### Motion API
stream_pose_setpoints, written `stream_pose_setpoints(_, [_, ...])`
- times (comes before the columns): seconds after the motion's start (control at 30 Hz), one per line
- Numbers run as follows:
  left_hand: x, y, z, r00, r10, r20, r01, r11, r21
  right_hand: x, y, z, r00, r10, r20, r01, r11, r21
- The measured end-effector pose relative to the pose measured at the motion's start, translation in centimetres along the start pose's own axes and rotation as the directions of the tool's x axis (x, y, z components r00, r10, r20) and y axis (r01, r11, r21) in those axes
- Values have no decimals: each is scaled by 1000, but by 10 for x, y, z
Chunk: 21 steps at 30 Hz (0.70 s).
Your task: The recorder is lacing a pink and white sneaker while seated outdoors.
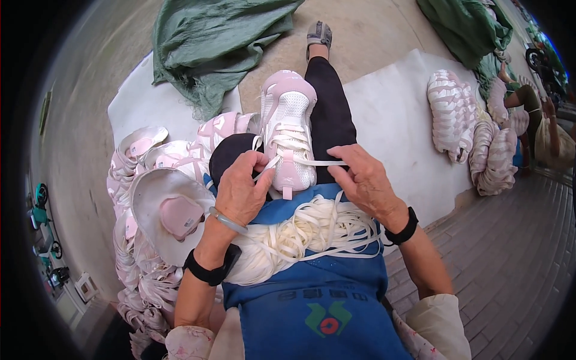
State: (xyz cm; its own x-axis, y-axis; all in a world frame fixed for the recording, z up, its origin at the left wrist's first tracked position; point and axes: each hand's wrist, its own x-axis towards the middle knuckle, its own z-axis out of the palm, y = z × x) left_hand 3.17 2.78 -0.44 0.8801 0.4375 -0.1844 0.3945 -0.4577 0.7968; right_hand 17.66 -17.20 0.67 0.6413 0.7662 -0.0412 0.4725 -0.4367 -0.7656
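Note:
A pink and white sneaker upper (289,120) rests across my lap with its toe pointing away from me. A flat white shoelace (318,162) crosses its front near the pink tongue tab. The right-hand stretch of lace runs taut into my right hand (367,185), pinched between thumb and forefinger. Close against the upper's left side, my left hand (241,189) has its thumb and fingers closed on another part of the lace. A heap of loose white laces (312,231) lies on my blue apron (312,288), below both hands.
Stacked pink and white uppers (162,222) pile up at my left. More bundles (453,114) lie on a white sheet (396,120) at right. Green cloths (210,48) lie ahead. Another person (549,132) sits at the far right.

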Motion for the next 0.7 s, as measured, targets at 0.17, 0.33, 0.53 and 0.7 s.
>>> stream_pose_setpoints(0.17, [1,-2,-12,998,10,59,-7,999,-44,8,-8,23,989,-123,84,133,983,-128])
stream_pose_setpoints(0.33, [-9,5,-77,998,-9,59,-4,975,222,10,4,23,979,-172,110,192,957,-216])
stream_pose_setpoints(0.53, [-10,8,-58,995,65,71,-76,983,168,17,1,19,983,-170,66,179,969,-167])
stream_pose_setpoints(0.7, [23,4,-13,984,99,-151,-90,994,64,16,-3,21,993,-113,33,117,983,-139])
